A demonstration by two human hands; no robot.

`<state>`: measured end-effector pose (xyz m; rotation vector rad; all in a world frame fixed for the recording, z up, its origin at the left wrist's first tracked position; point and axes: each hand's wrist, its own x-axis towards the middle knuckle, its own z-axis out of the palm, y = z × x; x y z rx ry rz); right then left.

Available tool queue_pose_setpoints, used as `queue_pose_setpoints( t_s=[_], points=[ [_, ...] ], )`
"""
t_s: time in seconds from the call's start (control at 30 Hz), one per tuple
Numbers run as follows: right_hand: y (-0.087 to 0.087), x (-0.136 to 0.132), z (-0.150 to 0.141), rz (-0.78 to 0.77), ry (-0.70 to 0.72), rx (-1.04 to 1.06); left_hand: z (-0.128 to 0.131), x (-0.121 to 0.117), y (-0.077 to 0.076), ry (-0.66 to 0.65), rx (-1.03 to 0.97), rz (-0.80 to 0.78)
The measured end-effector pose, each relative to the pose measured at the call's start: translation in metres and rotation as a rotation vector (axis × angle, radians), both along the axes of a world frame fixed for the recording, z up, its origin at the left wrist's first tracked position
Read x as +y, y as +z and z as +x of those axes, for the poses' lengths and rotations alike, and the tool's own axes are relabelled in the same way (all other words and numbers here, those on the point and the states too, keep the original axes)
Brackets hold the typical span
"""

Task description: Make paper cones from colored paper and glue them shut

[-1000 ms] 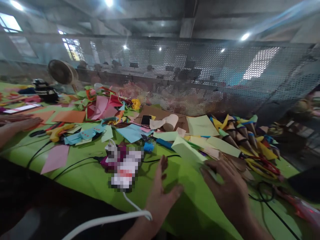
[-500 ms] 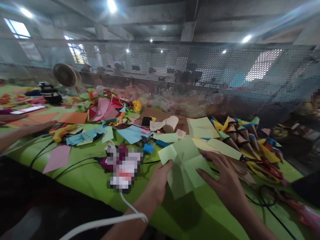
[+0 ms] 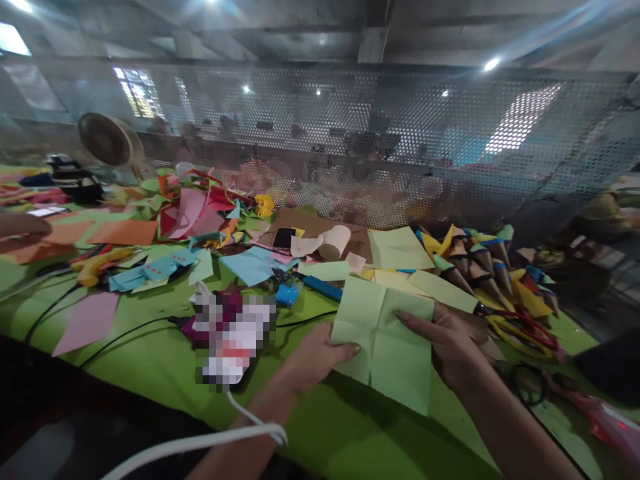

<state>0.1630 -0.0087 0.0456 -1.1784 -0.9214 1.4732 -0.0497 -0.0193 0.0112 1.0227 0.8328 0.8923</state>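
Note:
A sheet of pale green paper (image 3: 385, 340) with a vertical crease down its middle is held up between both hands, over the green tabletop. My left hand (image 3: 317, 353) pinches its left edge, thumb on the near face and the other fingers behind. At the right edge my right hand (image 3: 445, 340) grips the sheet, with its thumb on the near face and the remaining fingers mostly hidden behind it. Left of the hands lies a phone (image 3: 237, 343), blurred out, with a white cable attached, beside a purple power strip (image 3: 193, 327).
Behind the sheet are a blue glue-gun-like stick (image 3: 323, 288), a paper roll (image 3: 334, 242) and loose coloured papers. Paper cones (image 3: 470, 263) and yellow-handled scissors (image 3: 520, 337) lie to the right. A yellow glue gun (image 3: 97, 267) rests at left, near another person's hand (image 3: 23, 227). Perforated metal screen (image 3: 320, 147) rises behind.
My right hand has closed on the sheet's right edge, and the paper is now flatter and turned more upright. The other person's hand at left has drawn back. The view has shifted slightly.

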Motion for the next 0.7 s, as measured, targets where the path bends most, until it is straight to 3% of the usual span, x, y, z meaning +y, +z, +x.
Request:
queue_pose_setpoints(
  t_s=[0.2, 0.37, 0.43, 0.53, 0.7],
  points=[
    [-0.004, 0.002, 0.012, 0.012, 0.014, -0.021, -0.004, 0.002, -0.006, 0.06, 0.01, 0.003],
    [-0.003, 0.003, 0.017, 0.024, 0.014, -0.058, -0.006, 0.002, -0.003, 0.118, 0.021, -0.059],
    [-0.002, 0.004, 0.018, 0.075, 0.016, -0.112, -0.007, 0.001, -0.001, 0.125, 0.071, -0.008],
    [-0.001, 0.004, 0.023, 0.148, 0.01, -0.196, -0.013, -0.002, 0.004, 0.06, 0.112, 0.124],
    [0.006, 0.001, 0.035, 0.26, 0.037, -0.347, -0.03, -0.01, 0.017, -0.152, 0.04, 0.206]
  ],
)
